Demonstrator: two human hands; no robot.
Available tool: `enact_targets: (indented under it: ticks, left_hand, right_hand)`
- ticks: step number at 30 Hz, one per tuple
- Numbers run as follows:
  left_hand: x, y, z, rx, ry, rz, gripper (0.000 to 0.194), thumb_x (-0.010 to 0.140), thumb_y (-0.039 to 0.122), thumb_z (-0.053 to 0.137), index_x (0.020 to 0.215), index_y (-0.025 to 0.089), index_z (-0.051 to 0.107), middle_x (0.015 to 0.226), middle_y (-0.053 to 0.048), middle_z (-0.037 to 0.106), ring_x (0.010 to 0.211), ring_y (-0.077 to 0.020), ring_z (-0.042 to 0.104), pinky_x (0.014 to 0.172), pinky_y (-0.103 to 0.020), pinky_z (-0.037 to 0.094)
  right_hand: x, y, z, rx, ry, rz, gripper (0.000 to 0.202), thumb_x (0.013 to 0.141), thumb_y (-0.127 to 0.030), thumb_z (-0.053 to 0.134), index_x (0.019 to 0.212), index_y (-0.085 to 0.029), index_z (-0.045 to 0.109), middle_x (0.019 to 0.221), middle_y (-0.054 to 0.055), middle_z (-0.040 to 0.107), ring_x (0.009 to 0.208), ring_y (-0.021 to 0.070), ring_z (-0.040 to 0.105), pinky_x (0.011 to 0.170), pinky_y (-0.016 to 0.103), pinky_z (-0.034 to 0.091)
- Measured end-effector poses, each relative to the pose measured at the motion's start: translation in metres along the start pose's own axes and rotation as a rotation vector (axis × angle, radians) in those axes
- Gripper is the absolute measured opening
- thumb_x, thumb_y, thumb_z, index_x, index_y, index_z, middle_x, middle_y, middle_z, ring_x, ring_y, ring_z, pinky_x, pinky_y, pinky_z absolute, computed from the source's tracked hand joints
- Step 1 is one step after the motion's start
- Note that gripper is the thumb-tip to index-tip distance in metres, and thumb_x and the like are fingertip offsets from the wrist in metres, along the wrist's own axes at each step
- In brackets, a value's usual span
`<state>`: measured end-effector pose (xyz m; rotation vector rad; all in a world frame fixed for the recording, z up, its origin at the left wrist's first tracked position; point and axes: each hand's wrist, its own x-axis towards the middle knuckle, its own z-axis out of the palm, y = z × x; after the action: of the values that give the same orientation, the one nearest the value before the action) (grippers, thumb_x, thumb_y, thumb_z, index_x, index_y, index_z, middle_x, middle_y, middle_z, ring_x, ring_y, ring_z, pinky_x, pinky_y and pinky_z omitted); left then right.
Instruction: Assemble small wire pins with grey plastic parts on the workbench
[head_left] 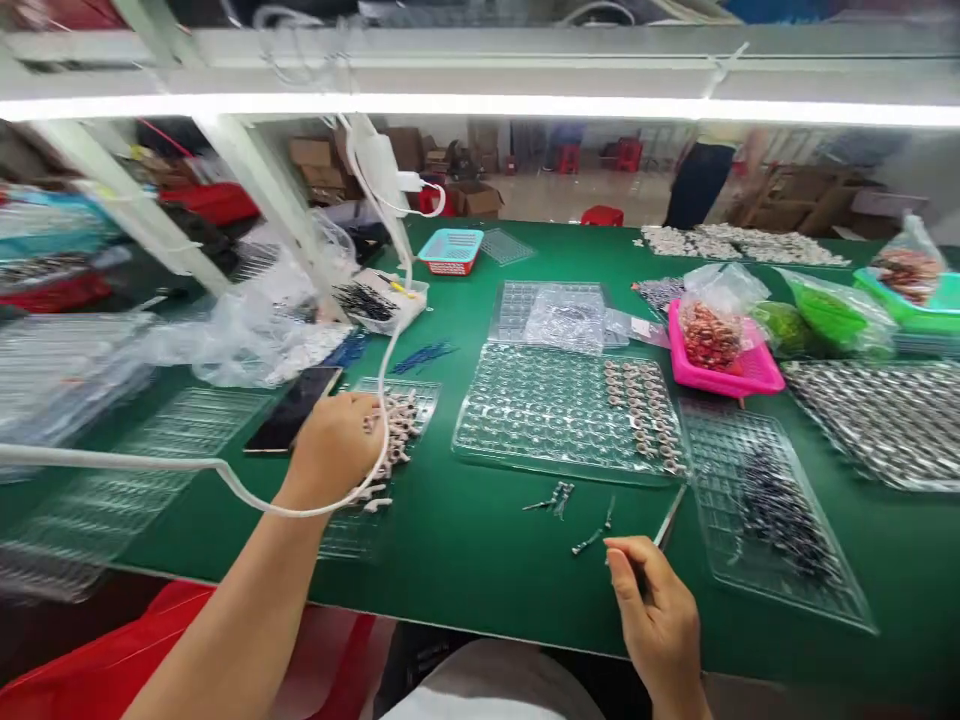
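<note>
My left hand [334, 445] is curled over a pile of small pinkish parts [397, 435] on a clear plastic tray [349, 535]. Its fingertips are mostly hidden, so what they pinch cannot be made out. Close to the front edge, my right hand [656, 610] is closed around metal tweezers [671, 515], whose shank sticks out past the fingers; thumb and forefinger press together. Small dark parts with thin wires [589, 540] lie just beyond it. A larger clear moulded tray [540, 415] sits between the hands, with pinkish parts [645, 415] in rows at its right side.
A white cable [386, 370] hangs across my left hand and forearm. A phone [292, 410] lies to its left. At right are a tray of dark parts [784, 510] and a pink basket [735, 380]. A light bar [480, 107] spans overhead. One person [701, 180] stands beyond the table.
</note>
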<state>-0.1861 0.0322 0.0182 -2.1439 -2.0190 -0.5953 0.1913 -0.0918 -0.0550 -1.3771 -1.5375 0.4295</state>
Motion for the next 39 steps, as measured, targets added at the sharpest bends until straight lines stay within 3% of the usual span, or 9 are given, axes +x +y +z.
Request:
enact_targets:
  ticks: [4, 9, 13, 17, 21, 24, 29, 35, 39]
  left_hand:
    - [-0.006, 0.06, 0.029, -0.22, -0.006, 0.27, 0.031, 0.092, 0.032, 0.048, 0.103, 0.011, 0.068, 0.104, -0.018, 0.071, 0.102, -0.0328, 0.063, 0.096, -0.047, 0.048]
    - [-0.036, 0.158, 0.056, -0.481, -0.328, 0.568, 0.02, 0.093, 0.021, 0.05, 0.1, 0.016, 0.069, 0.098, -0.011, 0.069, 0.093, -0.0257, 0.063, 0.082, -0.04, 0.053]
    - [-0.056, 0.203, 0.062, -0.474, -0.487, 0.657, 0.016, 0.091, 0.014, 0.054, 0.092, 0.016, 0.069, 0.087, -0.008, 0.068, 0.084, -0.0251, 0.061, 0.079, -0.042, 0.052]
    - [-0.06, 0.201, 0.067, -0.51, -0.451, 0.638, 0.021, 0.093, 0.012, 0.048, 0.086, 0.015, 0.067, 0.08, -0.007, 0.065, 0.079, -0.0235, 0.059, 0.075, -0.041, 0.05]
    - [-0.056, 0.186, 0.069, -0.617, -0.422, 0.554, 0.02, 0.094, 0.014, 0.047, 0.091, 0.015, 0.067, 0.083, -0.008, 0.065, 0.081, -0.0235, 0.059, 0.075, -0.04, 0.051]
    - [-0.053, 0.182, 0.067, -0.76, -0.434, 0.473, 0.022, 0.094, 0.019, 0.05, 0.111, 0.017, 0.064, 0.103, -0.01, 0.066, 0.097, -0.025, 0.061, 0.084, -0.042, 0.053]
    - [-0.048, 0.183, 0.056, -0.999, -0.567, 0.481, 0.048, 0.092, 0.025, 0.058, 0.138, 0.024, 0.047, 0.138, -0.012, 0.054, 0.125, -0.0258, 0.052, 0.103, -0.044, 0.047]
    - [-0.042, 0.182, 0.048, -1.012, -0.702, 0.516, 0.016, 0.091, 0.02, 0.055, 0.1, 0.019, 0.068, 0.094, -0.005, 0.073, 0.089, -0.0215, 0.062, 0.086, -0.038, 0.049]
    - [-0.038, 0.183, 0.046, -1.038, -0.765, 0.367, 0.016, 0.091, 0.023, 0.055, 0.092, 0.019, 0.071, 0.087, -0.004, 0.072, 0.085, -0.0202, 0.062, 0.076, -0.032, 0.047]
  right_hand:
    - [-0.001, -0.002, 0.002, -0.011, 0.132, 0.035, 0.013, 0.096, -0.024, 0.053, 0.091, -0.022, 0.065, 0.079, 0.0, 0.066, 0.069, 0.0125, 0.064, 0.064, 0.023, 0.051]
    - [0.001, -0.001, 0.003, -0.076, 0.205, 0.103, 0.01, 0.096, -0.023, 0.053, 0.095, -0.022, 0.063, 0.081, 0.0, 0.063, 0.069, 0.0124, 0.059, 0.066, 0.024, 0.049]
    - [0.011, -0.005, 0.0, -0.219, 0.094, 0.082, 0.009, 0.096, -0.022, 0.053, 0.096, -0.021, 0.061, 0.084, 0.002, 0.063, 0.075, 0.0154, 0.059, 0.069, 0.028, 0.049]
    - [0.024, -0.004, 0.004, -0.539, -0.11, 0.081, 0.007, 0.093, -0.025, 0.059, 0.087, -0.02, 0.06, 0.085, 0.005, 0.063, 0.082, 0.0215, 0.059, 0.074, 0.034, 0.047]
    - [0.033, 0.003, 0.01, -0.69, -0.138, 0.101, 0.011, 0.09, -0.02, 0.06, 0.079, -0.02, 0.058, 0.08, 0.005, 0.063, 0.076, 0.0214, 0.057, 0.07, 0.034, 0.045]
    - [0.033, 0.002, 0.007, -0.62, -0.115, 0.074, 0.013, 0.089, -0.015, 0.056, 0.077, -0.02, 0.057, 0.076, 0.002, 0.061, 0.074, 0.0188, 0.056, 0.069, 0.032, 0.045]
    - [0.024, -0.01, -0.004, -0.319, -0.186, -0.123, 0.01, 0.091, -0.012, 0.054, 0.09, -0.021, 0.059, 0.085, 0.002, 0.064, 0.081, 0.0167, 0.061, 0.073, 0.031, 0.048]
    - [0.015, -0.009, 0.004, -0.204, -0.13, -0.237, 0.018, 0.09, -0.008, 0.057, 0.102, -0.023, 0.057, 0.085, 0.002, 0.068, 0.076, 0.0151, 0.064, 0.07, 0.031, 0.051]
    - [0.013, -0.009, 0.01, -0.152, -0.098, -0.184, 0.017, 0.09, -0.01, 0.056, 0.101, -0.023, 0.057, 0.085, 0.002, 0.067, 0.077, 0.0153, 0.065, 0.068, 0.031, 0.054]
